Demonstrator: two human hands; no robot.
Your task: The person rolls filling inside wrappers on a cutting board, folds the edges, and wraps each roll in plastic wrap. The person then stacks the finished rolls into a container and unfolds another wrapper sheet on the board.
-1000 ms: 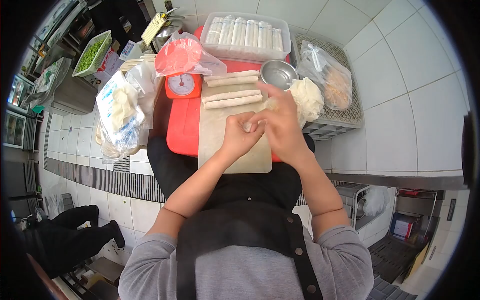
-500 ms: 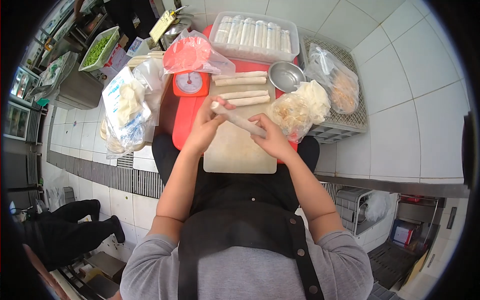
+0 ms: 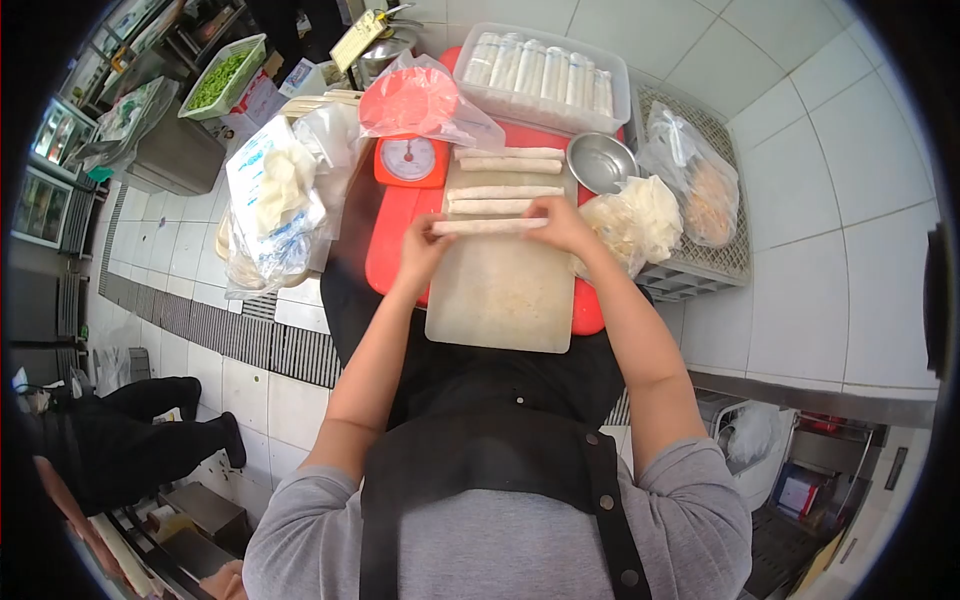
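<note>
A long pale roll that looks like an uncooked spring roll (image 3: 487,227) lies level between my hands, just in front of the other rolls. My left hand (image 3: 423,246) pinches its left end, and my right hand (image 3: 561,224) is closed on its right end. Beneath them is a whitish cutting board (image 3: 500,305). Similar rolls (image 3: 505,193) lie side by side across its far half, with another group (image 3: 510,160) behind. Whether the held roll touches the board cannot be made out.
A plastic tub of wrapped rolls (image 3: 625,105) stands at the back. Around the board are an orange scale (image 3: 410,160), a steel bowl (image 3: 602,162), a bag of filling (image 3: 612,232) and pale wrapper sheets (image 3: 652,218). Bagged wrappers (image 3: 285,195) sit left; another person (image 3: 130,440) is lower left.
My hands have turned the roll from a slant to level and brought it beside the other rolls on the board. The camera view has shifted slightly.
</note>
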